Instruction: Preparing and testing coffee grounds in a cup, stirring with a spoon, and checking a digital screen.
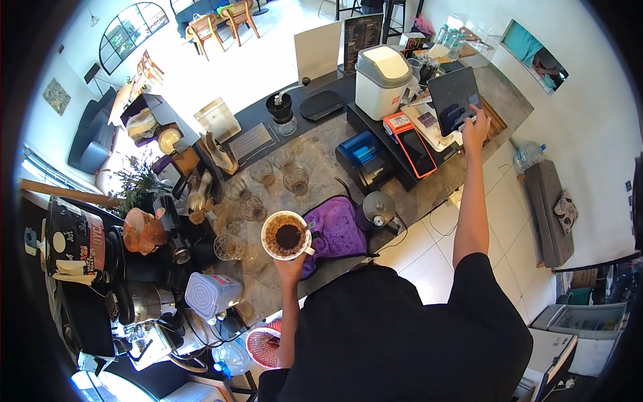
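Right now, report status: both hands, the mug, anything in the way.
Left hand holding white mug, dark contents inside. Right hand at dark tablet. Close by mug: purple cloth, clear glasses.

The head camera is looking steeply down from close above the wearer (402, 328), facing across the counter (325, 153). Its dark fisheye rim is perhaps obscuring the outer edges.

The person's left forearm (289, 328) points almost straight forward, ending in a left hand (291, 269) curled in a grip, its fingers mostly hidden. The right arm (473, 208) reaches much farther forward and out to the right, nearly straight, with the right hand (475, 127) at its end, fingers extended forward and partly separated
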A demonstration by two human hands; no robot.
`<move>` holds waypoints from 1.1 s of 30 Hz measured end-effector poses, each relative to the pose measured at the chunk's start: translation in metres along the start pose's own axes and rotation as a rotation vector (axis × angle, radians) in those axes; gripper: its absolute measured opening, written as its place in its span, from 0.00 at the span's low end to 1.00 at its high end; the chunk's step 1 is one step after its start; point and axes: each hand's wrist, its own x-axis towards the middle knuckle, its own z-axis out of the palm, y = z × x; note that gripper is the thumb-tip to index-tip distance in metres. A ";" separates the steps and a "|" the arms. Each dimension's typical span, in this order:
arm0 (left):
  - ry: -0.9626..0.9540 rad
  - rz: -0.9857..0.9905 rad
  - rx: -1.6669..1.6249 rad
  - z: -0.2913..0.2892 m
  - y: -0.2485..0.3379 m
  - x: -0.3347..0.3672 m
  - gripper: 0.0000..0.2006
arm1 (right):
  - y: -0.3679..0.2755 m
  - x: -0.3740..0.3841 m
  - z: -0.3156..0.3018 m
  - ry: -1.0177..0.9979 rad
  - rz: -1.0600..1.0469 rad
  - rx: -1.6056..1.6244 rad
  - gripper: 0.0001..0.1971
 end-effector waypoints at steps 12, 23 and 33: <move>0.005 -0.005 0.004 0.003 0.010 -0.001 0.26 | -0.079 -0.015 -0.006 -0.012 -0.254 0.021 0.24; 0.012 -0.018 0.013 0.001 0.006 -0.001 0.26 | -0.114 0.003 0.012 -0.045 -0.467 -0.155 0.31; 0.032 -0.002 0.056 -0.001 -0.005 0.000 0.28 | -0.114 0.036 0.031 -0.135 -0.573 -0.217 0.20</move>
